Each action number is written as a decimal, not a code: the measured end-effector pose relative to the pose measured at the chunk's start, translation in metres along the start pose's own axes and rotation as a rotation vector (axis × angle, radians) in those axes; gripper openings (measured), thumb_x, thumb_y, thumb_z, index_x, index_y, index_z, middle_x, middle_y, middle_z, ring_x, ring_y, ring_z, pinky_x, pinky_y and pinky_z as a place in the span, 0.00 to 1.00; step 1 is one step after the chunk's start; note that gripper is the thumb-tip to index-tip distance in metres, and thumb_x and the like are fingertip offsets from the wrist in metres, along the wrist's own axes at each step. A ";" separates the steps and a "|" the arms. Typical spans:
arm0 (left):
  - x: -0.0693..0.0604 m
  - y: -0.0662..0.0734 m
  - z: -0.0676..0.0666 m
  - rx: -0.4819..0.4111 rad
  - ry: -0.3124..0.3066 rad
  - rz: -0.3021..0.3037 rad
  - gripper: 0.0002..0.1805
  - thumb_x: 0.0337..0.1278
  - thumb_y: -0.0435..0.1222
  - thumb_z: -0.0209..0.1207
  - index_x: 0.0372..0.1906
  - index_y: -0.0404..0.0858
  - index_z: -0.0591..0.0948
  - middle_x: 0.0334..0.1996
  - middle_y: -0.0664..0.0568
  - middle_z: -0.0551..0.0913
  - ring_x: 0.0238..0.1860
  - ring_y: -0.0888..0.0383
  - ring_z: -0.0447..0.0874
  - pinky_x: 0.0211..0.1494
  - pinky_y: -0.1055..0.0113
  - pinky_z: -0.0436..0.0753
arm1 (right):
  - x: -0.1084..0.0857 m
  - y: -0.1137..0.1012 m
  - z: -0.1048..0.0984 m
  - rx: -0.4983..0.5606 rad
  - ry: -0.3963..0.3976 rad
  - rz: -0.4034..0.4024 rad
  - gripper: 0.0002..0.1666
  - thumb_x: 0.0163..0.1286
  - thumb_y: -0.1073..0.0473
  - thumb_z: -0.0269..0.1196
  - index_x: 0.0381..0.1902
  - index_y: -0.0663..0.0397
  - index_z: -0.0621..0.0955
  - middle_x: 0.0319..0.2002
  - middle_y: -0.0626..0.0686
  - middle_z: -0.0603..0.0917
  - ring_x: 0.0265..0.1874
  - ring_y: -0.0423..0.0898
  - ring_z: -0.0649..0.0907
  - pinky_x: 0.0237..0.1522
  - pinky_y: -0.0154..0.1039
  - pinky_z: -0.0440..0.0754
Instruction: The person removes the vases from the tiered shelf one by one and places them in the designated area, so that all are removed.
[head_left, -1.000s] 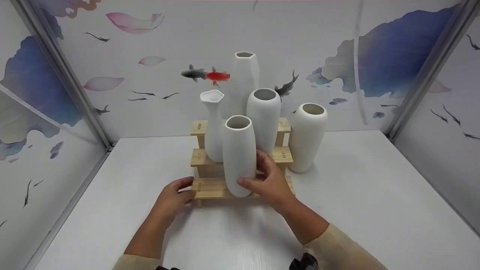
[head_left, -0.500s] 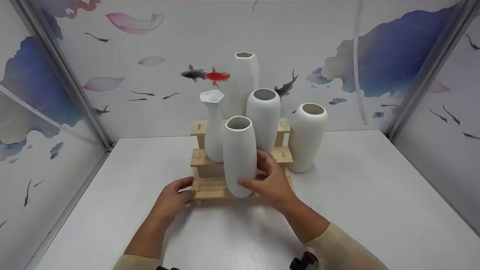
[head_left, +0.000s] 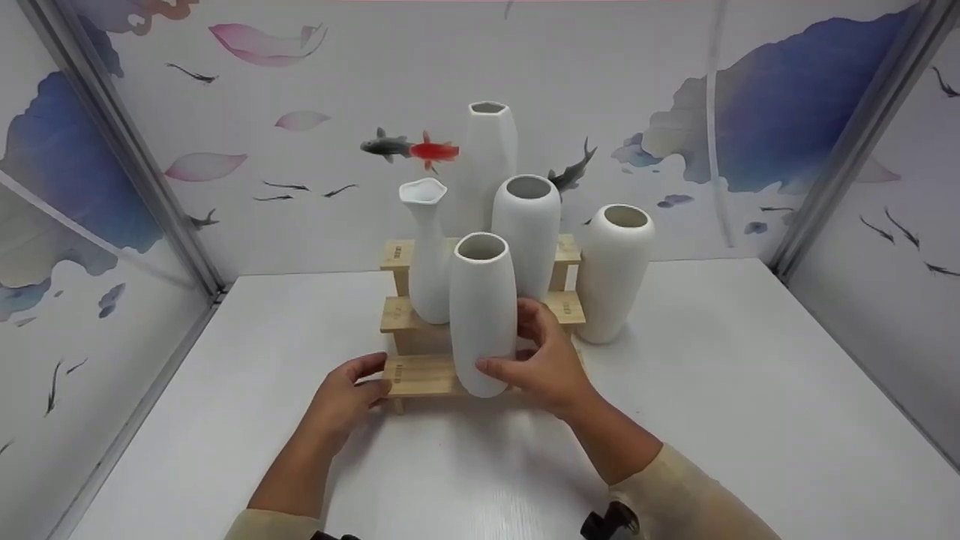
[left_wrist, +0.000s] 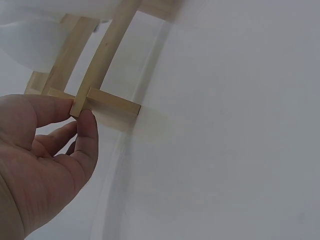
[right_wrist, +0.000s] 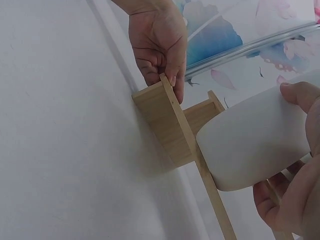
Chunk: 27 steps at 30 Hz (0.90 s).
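A tall white vase [head_left: 484,315] stands on the lowest step of a three-step wooden stand [head_left: 420,375]. My right hand [head_left: 544,367] grips its lower part, thumb in front and fingers round the right side. With thumb and fingers, my left hand [head_left: 349,390] pinches the left end of that lowest step; the left wrist view shows the pinched board edge [left_wrist: 82,100] up close. On the middle step behind are a narrow-necked vase [head_left: 429,262] and a rounded vase [head_left: 527,232]. A tall faceted vase [head_left: 489,161] rises at the back, its base hidden.
Another white vase [head_left: 616,277] stands on the white table [head_left: 720,390] just right of the stand. Printed panels with fish and lotus patterns [head_left: 300,187] enclose the table at the back and both sides, with metal posts [head_left: 135,150] at the corners.
My right hand has slid the front vase slightly to the right along the lowest step. My left hand keeps its place on the step's end.
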<state>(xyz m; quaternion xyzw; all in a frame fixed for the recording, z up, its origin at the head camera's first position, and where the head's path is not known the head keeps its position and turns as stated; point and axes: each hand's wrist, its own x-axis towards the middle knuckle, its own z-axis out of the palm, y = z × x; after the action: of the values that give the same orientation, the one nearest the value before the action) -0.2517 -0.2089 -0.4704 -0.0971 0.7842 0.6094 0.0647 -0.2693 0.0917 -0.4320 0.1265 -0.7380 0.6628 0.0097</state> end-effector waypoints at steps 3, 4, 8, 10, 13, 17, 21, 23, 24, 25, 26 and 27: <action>0.000 0.000 0.000 0.001 0.002 -0.008 0.29 0.74 0.31 0.59 0.77 0.39 0.74 0.78 0.42 0.73 0.67 0.49 0.85 0.69 0.55 0.85 | -0.001 -0.001 -0.001 -0.013 -0.004 0.001 0.54 0.48 0.58 0.87 0.72 0.39 0.73 0.63 0.49 0.83 0.63 0.52 0.83 0.64 0.55 0.85; 0.000 0.000 0.000 -0.001 0.003 -0.010 0.29 0.73 0.31 0.59 0.77 0.39 0.74 0.78 0.42 0.73 0.67 0.49 0.85 0.69 0.55 0.85 | -0.001 -0.002 -0.001 -0.018 -0.003 0.001 0.54 0.48 0.57 0.87 0.72 0.39 0.73 0.63 0.49 0.83 0.63 0.52 0.84 0.64 0.55 0.86; 0.000 -0.001 0.001 -0.004 0.001 -0.008 0.30 0.73 0.31 0.60 0.78 0.39 0.73 0.78 0.41 0.72 0.66 0.49 0.85 0.68 0.56 0.86 | -0.003 -0.007 -0.004 -0.017 0.003 -0.016 0.53 0.48 0.58 0.86 0.71 0.40 0.74 0.63 0.50 0.84 0.63 0.52 0.84 0.62 0.53 0.87; 0.000 -0.001 0.001 -0.008 -0.003 -0.009 0.31 0.73 0.32 0.60 0.78 0.39 0.73 0.78 0.41 0.72 0.66 0.49 0.85 0.68 0.56 0.85 | -0.004 -0.010 -0.006 -0.007 0.006 -0.023 0.52 0.49 0.60 0.86 0.71 0.41 0.75 0.64 0.51 0.84 0.63 0.53 0.84 0.62 0.53 0.87; 0.001 -0.002 0.002 -0.015 -0.007 -0.010 0.31 0.72 0.32 0.60 0.78 0.39 0.73 0.79 0.41 0.71 0.67 0.48 0.84 0.69 0.55 0.85 | -0.007 -0.014 -0.011 -0.007 0.012 -0.020 0.52 0.49 0.60 0.86 0.71 0.39 0.74 0.64 0.50 0.83 0.63 0.52 0.83 0.63 0.53 0.86; 0.001 -0.001 0.002 -0.008 -0.002 -0.002 0.31 0.72 0.31 0.60 0.78 0.38 0.73 0.78 0.40 0.72 0.67 0.48 0.84 0.68 0.56 0.86 | -0.011 -0.017 -0.021 -0.003 0.009 -0.014 0.53 0.50 0.60 0.86 0.72 0.37 0.73 0.66 0.49 0.82 0.64 0.53 0.83 0.65 0.56 0.85; 0.001 0.000 0.002 0.002 0.006 -0.005 0.31 0.73 0.30 0.59 0.78 0.37 0.72 0.78 0.39 0.72 0.67 0.48 0.84 0.68 0.55 0.86 | -0.015 -0.018 -0.034 -0.009 0.012 -0.009 0.54 0.51 0.61 0.85 0.73 0.38 0.72 0.66 0.50 0.82 0.64 0.54 0.83 0.64 0.54 0.85; 0.001 0.000 0.002 0.006 0.009 -0.012 0.31 0.73 0.30 0.59 0.78 0.38 0.72 0.78 0.39 0.72 0.67 0.48 0.84 0.68 0.55 0.86 | -0.017 -0.019 -0.041 -0.015 0.022 -0.009 0.54 0.51 0.62 0.85 0.73 0.39 0.72 0.66 0.50 0.82 0.64 0.53 0.82 0.63 0.52 0.84; 0.001 0.000 0.002 0.006 0.009 -0.015 0.31 0.73 0.30 0.59 0.78 0.38 0.72 0.78 0.40 0.71 0.67 0.48 0.84 0.69 0.55 0.86 | -0.018 -0.019 -0.045 -0.020 0.029 -0.011 0.54 0.51 0.62 0.85 0.73 0.40 0.72 0.66 0.51 0.82 0.64 0.53 0.82 0.63 0.52 0.84; 0.001 0.000 0.002 0.006 0.011 -0.019 0.31 0.74 0.31 0.59 0.78 0.38 0.72 0.78 0.40 0.72 0.68 0.47 0.84 0.69 0.55 0.86 | -0.019 -0.020 -0.048 -0.023 0.035 -0.014 0.53 0.51 0.63 0.84 0.73 0.41 0.72 0.66 0.51 0.82 0.64 0.53 0.82 0.63 0.51 0.84; 0.000 0.000 0.002 0.002 0.011 -0.022 0.31 0.74 0.31 0.59 0.78 0.39 0.72 0.78 0.41 0.72 0.68 0.47 0.83 0.69 0.54 0.85 | -0.019 -0.021 -0.052 -0.029 0.040 -0.016 0.53 0.51 0.63 0.84 0.73 0.41 0.72 0.66 0.51 0.82 0.65 0.53 0.82 0.63 0.51 0.84; 0.000 0.000 0.003 0.001 0.012 -0.025 0.31 0.74 0.31 0.59 0.78 0.39 0.72 0.78 0.41 0.72 0.68 0.47 0.83 0.69 0.54 0.85 | -0.020 -0.021 -0.056 -0.037 0.045 -0.017 0.53 0.52 0.63 0.84 0.73 0.42 0.72 0.66 0.50 0.81 0.65 0.53 0.82 0.63 0.51 0.83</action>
<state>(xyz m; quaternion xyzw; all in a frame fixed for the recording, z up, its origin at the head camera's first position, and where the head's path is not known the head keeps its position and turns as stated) -0.2522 -0.2064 -0.4710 -0.1105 0.7835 0.6077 0.0678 -0.2543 0.1479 -0.4082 0.1176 -0.7485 0.6517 0.0345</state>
